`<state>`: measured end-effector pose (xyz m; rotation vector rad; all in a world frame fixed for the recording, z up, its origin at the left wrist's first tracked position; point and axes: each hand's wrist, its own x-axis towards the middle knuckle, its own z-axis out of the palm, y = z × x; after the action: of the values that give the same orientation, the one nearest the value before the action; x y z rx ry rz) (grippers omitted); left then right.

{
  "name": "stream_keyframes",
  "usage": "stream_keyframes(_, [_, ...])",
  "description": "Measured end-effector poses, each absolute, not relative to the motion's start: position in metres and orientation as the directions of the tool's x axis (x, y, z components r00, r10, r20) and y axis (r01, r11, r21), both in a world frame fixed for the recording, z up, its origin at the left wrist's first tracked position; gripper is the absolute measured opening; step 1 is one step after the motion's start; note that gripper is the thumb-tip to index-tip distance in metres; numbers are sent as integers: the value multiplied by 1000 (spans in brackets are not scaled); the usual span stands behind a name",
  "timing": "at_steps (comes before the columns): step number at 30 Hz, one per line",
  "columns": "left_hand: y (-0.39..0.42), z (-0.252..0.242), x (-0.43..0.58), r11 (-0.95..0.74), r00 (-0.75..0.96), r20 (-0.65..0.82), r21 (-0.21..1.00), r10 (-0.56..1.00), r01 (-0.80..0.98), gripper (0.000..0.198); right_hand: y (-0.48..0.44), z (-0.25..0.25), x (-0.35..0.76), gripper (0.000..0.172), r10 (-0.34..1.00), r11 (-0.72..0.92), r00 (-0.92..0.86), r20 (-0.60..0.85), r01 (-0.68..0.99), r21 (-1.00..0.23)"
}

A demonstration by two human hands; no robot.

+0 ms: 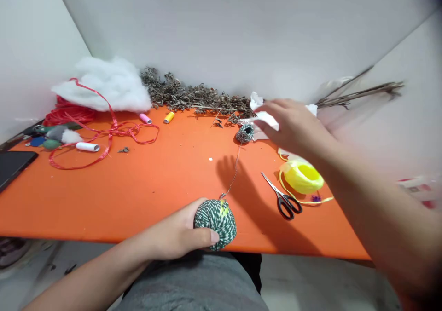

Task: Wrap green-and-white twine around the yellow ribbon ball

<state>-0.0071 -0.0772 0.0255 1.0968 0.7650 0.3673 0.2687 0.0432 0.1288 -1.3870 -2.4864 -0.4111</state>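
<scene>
Near the table's front edge, my left hand [183,233] grips a round ball wound with green-and-white twine [216,223]; a bit of yellow shows on its top. From the ball a thin strand of twine [236,168] runs across the table to a smaller spool of the same twine [245,134] at the back. My right hand [288,122] is raised beside that spool, over some white paper [265,119]. Its fingers are apart, and nothing shows in them. Below my right hand lie black-handled scissors [283,198] and a roll of yellow plastic ribbon [302,177].
Along the back of the orange table [165,173] lie dried plant stems [200,95] and white stuffing [107,85]. Red ribbon [71,111], a white thread spool [87,146], and pink [145,118] and yellow [169,117] spools are on the left. Dry sticks [362,91] lean at the right.
</scene>
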Motion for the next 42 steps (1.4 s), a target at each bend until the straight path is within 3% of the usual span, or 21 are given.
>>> stream_keyframes(2, [-75,23,-7,438,684,-366,896,631,75,58,8,118,253,37,878,445,-437,194,896,4])
stream_keyframes(4, [-74,21,-8,424,684,-339,904,646,47,54,-33,106,236,44,879,472,-474,41,859,-197])
stream_keyframes(5, [-73,20,-8,409,694,-309,912,651,23,51,-52,100,229,35,860,493,-508,48,804,-333])
stream_keyframes(7, [-73,18,-8,375,716,-252,927,651,-15,45,-80,86,220,17,812,562,-548,201,642,-521])
stream_keyframes(9, [-73,15,-8,339,730,-231,941,643,0,40,-93,74,216,25,765,618,-574,293,523,-587])
stream_keyframes(11, [-74,12,-9,323,734,-261,944,627,60,40,-94,67,216,28,740,625,-611,279,473,-621])
stream_keyframes(14, [-75,8,-9,308,728,-304,942,614,134,43,-86,70,215,20,717,606,-666,205,451,-655])
stream_keyframes(22, [-74,8,-9,286,768,-298,946,567,155,41,-77,83,208,9,704,512,-710,34,474,-716])
stream_keyframes(37, [-71,7,-6,427,833,-308,899,460,97,51,-73,81,206,9,734,454,-679,-16,507,-733])
stream_keyframes(42, [-74,6,-6,440,827,-323,892,461,103,51,-67,76,212,6,710,420,-703,43,373,-828])
